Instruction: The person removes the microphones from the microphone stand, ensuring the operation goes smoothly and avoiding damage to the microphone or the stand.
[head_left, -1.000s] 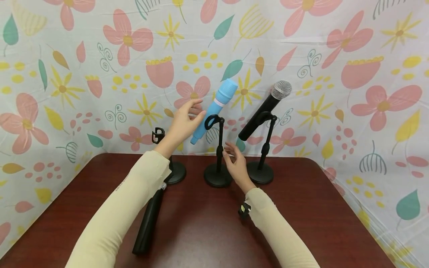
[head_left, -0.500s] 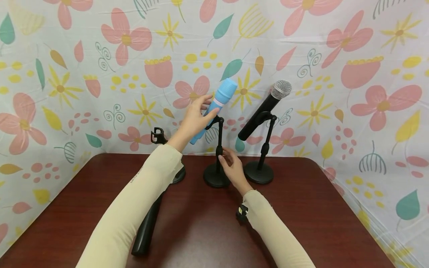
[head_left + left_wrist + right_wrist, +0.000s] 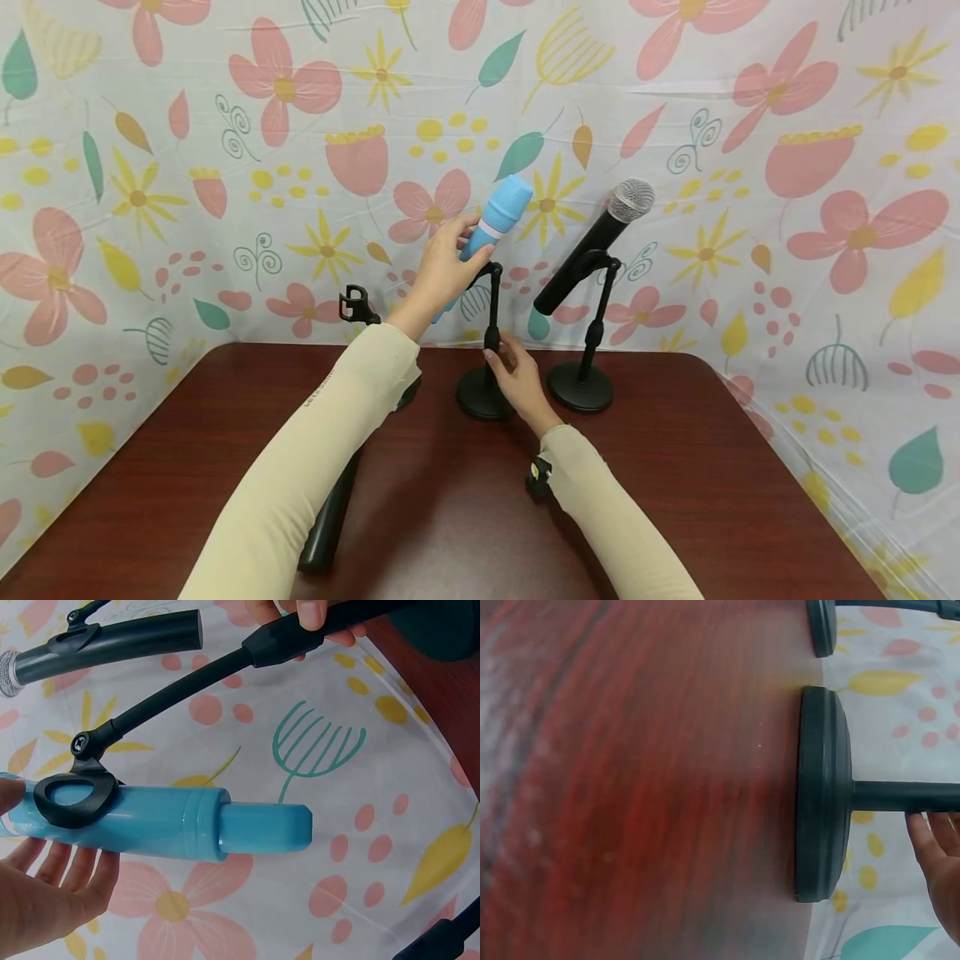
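Note:
A light blue microphone (image 3: 504, 210) leans in the clip of the middle black microphone stand (image 3: 494, 307), its head up and to the right. My left hand (image 3: 444, 265) grips the microphone's body, thumb on the near side and fingers round the far side. In the left wrist view the ring-shaped clip (image 3: 75, 801) wraps the blue body (image 3: 154, 817) just beyond the fingertips. Lower down, my right hand (image 3: 522, 382) holds the stand's pole between thumb and fingers, above its round base (image 3: 825, 795). That base sits on the table.
To the right, a black microphone with a silver head (image 3: 588, 254) rests in another stand (image 3: 582, 388). A third stand's bare clip (image 3: 357, 303) shows at left, its pole hidden behind my sleeve. Another black microphone (image 3: 330, 521) lies on the brown table (image 3: 675, 467). Flowered cloth (image 3: 300, 192) hangs behind.
My left hand has moved right onto the blue microphone and now grips it. The right hand has moved slightly left and closed on the stand's pole.

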`<state>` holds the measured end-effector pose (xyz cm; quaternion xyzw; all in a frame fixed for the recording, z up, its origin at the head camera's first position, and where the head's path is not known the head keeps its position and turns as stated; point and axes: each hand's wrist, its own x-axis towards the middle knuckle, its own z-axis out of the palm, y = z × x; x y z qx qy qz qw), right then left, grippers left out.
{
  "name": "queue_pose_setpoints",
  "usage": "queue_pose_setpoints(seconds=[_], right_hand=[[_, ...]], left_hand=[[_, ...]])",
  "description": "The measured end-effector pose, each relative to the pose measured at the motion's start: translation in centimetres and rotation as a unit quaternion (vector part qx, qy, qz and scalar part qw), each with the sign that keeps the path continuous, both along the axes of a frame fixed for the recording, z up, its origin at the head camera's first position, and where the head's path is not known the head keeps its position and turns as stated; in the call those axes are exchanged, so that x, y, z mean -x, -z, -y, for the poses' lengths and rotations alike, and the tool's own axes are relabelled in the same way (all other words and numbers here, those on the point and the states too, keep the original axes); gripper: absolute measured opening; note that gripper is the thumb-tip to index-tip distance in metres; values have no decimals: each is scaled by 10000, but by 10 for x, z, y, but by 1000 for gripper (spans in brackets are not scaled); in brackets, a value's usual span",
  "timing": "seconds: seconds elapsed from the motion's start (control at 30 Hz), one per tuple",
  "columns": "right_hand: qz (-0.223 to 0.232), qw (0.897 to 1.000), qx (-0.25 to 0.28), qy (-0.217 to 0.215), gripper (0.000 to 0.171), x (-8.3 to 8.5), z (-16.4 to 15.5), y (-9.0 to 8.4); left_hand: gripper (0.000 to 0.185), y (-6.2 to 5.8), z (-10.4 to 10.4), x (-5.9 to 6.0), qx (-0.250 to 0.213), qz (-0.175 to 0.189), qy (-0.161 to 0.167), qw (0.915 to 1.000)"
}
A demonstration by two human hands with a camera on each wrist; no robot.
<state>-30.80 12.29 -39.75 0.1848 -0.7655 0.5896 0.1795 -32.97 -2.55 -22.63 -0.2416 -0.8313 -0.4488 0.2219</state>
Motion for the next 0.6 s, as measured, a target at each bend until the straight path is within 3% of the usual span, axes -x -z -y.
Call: queue_pose_setpoints(seconds=[0.3,0.6], right_hand=[[-206,9991,-361,95,34,-2,0,-4],[-209,9984,-511,-77,38,-6,4,-12]], left_hand=[[44,-1,0,-2,7,-100,-57,9999],[45,-4,6,-7,-107,-88,-83,9999]])
